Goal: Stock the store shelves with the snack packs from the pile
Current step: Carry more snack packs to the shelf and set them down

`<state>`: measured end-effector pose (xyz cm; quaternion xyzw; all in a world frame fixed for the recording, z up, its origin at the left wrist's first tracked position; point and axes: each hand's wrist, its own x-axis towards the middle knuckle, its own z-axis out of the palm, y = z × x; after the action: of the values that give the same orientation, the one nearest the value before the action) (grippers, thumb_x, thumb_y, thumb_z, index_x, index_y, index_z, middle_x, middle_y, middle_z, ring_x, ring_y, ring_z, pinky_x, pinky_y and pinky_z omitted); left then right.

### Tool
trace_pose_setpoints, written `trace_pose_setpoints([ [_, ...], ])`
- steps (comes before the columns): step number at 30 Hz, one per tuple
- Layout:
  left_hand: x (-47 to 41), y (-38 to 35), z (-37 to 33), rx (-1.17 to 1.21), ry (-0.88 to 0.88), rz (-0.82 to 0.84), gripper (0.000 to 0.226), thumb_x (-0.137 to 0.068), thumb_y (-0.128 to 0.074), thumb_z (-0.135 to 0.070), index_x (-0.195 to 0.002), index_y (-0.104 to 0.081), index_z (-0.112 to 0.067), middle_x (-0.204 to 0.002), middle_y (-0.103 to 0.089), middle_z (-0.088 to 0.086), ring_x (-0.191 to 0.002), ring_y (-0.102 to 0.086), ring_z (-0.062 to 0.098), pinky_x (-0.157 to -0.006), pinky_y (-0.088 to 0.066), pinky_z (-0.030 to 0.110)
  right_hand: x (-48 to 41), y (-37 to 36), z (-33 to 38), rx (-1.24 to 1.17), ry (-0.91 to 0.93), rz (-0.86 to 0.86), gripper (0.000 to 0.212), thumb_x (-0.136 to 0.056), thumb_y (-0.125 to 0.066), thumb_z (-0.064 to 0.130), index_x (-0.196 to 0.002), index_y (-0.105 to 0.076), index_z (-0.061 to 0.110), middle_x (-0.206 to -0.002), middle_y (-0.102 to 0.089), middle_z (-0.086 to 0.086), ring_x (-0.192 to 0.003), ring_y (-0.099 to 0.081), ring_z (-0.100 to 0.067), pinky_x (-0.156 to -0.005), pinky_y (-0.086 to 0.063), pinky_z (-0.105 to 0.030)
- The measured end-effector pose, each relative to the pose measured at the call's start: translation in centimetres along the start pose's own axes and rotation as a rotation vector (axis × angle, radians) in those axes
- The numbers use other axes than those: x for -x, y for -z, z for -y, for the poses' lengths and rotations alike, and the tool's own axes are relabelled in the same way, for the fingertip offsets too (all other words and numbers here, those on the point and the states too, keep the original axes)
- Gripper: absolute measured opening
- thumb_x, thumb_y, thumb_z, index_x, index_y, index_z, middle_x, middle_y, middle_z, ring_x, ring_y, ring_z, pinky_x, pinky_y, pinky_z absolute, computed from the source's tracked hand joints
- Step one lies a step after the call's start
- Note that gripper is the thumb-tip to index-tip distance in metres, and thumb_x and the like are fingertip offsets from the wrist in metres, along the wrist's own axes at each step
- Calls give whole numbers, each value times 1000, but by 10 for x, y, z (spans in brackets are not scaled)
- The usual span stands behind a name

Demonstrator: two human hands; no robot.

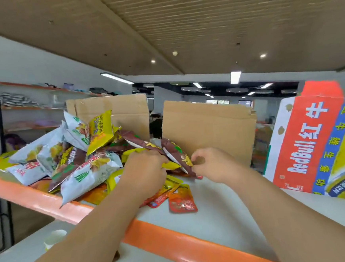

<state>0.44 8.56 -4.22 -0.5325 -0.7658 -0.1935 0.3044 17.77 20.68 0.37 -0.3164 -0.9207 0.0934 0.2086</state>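
A pile of snack packs (81, 158) in white, yellow and brown lies on the top shelf (225, 215), left of centre. My left hand (145, 170) grips the lower edge of a brown pack (139, 140) at the pile's right side. My right hand (213, 164) pinches the corner of a second brown pack (174, 150) beside it. Both packs lean against the pile. Small red and orange sachets (182, 200) lie flat on the shelf just below my hands.
An orange shelf rail (176, 244) runs across the front. Two cardboard flaps (208, 128) stand behind the pile. A Red Bull carton (308, 140) stands at the right. A paper cup (55, 238) sits on the lower shelf. Wall shelves are at far left.
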Motion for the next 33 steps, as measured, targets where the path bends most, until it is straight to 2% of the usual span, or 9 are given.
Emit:
trace_pose_setpoints([
  [2, -9, -1, 10, -37, 1, -41, 27, -77, -52, -29, -93, -74, -27, -97, -71, -3, -93, -64, 25, -73, -53, 37, -20, -4, 8, 25, -22, 18, 19, -87, -63, 28, -106, -67, 25, -90, -68, 0, -65, -58, -12, -50, -40, -19],
  [4, -9, -4, 19, -77, 26, -90, 23, -71, -55, -24, -84, -74, -24, -94, -69, -3, -90, -62, 27, -70, -47, 38, -37, -13, 12, 70, -42, 5, 23, -89, -60, 31, -110, -66, 23, -96, -71, -4, -78, -65, -21, -61, -48, -24],
  [8, -1, -12, 27, -65, 133, -96, 29, -63, -67, -19, -89, -77, -25, -113, -68, -1, -97, -60, 31, -79, -42, 43, -62, -43, 9, -30, -127, -27, 20, -83, -59, 30, -103, -56, 30, -80, -67, 0, -78, -69, -29, -67, -57, -33],
  [11, 0, -12, 24, -15, 175, -66, 38, -70, -65, -11, -105, -72, -24, -116, -61, 0, -101, -53, 30, -78, -48, 40, -64, -62, -2, -39, -164, -10, 67, -81, -65, 31, -143, -41, 35, -120, -68, 2, -105, -66, -28, -81, -52, -31],
  [14, -2, -10, 26, 69, 197, -62, 47, -73, -59, -2, -114, -69, -23, -112, -57, 4, -100, -49, 29, -77, -51, 40, -61, -75, -10, -28, -160, -5, 78, -80, -65, 33, -149, -28, 37, -122, -67, 1, -106, -64, -28, -88, -54, -39],
  [20, -1, -14, 29, 249, 155, -144, 47, -69, -63, 8, -105, -75, -20, -102, -63, 5, -98, -53, 32, -76, -51, 41, -63, -78, -20, -29, -178, -86, 30, -80, -66, 31, -108, -64, 21, -99, -71, -4, -94, -67, -30, -76, -56, -37],
  [23, -1, -13, 29, 352, 131, -174, 50, -71, -64, 10, -107, -75, -22, -108, -67, 2, -105, -53, 32, -83, -52, 45, -58, -69, -21, -63, -207, -88, 17, -79, -66, 28, -93, -65, 19, -86, -69, -4, -81, -66, -28, -67, -51, -33],
  [29, 3, -4, 22, 546, -69, -235, 41, -81, -73, 1, -112, -73, -26, -106, -69, -8, -103, -57, 17, -91, -49, 33, -44, -35, -22, -269, -250, -168, 15, -76, -67, 23, -81, -66, 9, -61, -58, -6, -58, -53, -23, -56, -35, -30],
  [33, 7, 5, 15, 693, -12, -355, 33, -83, -79, -9, -111, -74, -28, -96, -64, -18, -89, -60, 2, -82, -48, 19, -38, -4, -16, -348, -237, -243, 19, -66, -60, 26, -77, -65, 12, -60, -61, -13, -61, -65, -35, -59, -49, -35],
])
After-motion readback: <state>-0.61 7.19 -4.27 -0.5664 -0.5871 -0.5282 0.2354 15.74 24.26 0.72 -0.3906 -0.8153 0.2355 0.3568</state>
